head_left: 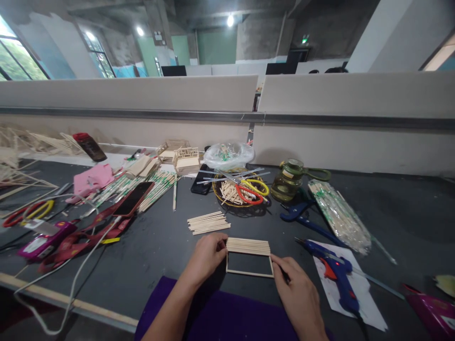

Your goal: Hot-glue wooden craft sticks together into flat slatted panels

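Note:
A small rectangular frame of wooden sticks lies in front of me, its far half covered by several sticks side by side and its near half open. My left hand pinches the frame's left edge near the far corner. At the right edge, the fingers of my right hand close against the frame's side. Just beyond my left hand is a loose pile of cut wooden sticks. To the right of my right hand a blue hot glue gun rests on a white paper sheet.
Behind the frame stands a basket of short stick pieces, with scissors on top. A green-lidded jar, blue cutters and bagged sticks are at right. A phone, a white cable and small wooden models lie leftward.

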`<action>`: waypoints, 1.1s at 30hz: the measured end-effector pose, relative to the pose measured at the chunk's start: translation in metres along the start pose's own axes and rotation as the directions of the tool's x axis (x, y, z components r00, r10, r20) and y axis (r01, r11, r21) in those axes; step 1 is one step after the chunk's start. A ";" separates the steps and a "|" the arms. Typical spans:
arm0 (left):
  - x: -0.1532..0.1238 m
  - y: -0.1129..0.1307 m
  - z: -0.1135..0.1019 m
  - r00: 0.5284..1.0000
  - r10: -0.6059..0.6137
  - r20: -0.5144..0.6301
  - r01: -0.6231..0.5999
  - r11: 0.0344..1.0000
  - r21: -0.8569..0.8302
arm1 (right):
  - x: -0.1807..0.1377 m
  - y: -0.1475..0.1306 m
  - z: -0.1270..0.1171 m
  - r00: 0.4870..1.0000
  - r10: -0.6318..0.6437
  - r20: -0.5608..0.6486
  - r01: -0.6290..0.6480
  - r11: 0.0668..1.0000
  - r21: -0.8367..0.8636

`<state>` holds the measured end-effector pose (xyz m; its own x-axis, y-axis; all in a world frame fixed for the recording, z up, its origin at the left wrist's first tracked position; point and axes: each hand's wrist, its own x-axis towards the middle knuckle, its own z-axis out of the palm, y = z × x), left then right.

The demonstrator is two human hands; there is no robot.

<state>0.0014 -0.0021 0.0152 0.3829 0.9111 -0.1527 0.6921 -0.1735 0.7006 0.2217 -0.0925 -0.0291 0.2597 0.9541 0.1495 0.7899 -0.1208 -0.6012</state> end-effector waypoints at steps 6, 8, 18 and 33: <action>0.001 -0.003 -0.001 1.000 -0.016 0.020 0.016 1.000 -0.007 | 0.000 -0.001 -0.001 0.999 -0.015 -0.032 0.015 1.000 0.002; 0.001 -0.005 -0.001 1.000 -0.009 0.029 0.010 1.000 -0.023 | 0.000 0.000 0.000 0.999 -0.019 -0.039 0.019 1.000 -0.001; 0.003 -0.013 0.003 1.000 -0.020 0.023 0.022 0.996 -0.085 | 0.000 0.002 0.002 1.000 -0.004 -0.027 0.005 1.000 0.030; 0.002 -0.007 0.005 0.971 0.187 -0.148 -0.193 0.981 -0.030 | 0.000 0.002 0.002 1.000 0.014 -0.009 -0.014 1.000 0.025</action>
<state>-0.0001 -0.0004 0.0065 0.4108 0.9077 0.0857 0.5863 -0.3350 0.7376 0.2219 -0.0925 -0.0323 0.2756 0.9498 0.1481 0.7719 -0.1269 -0.6229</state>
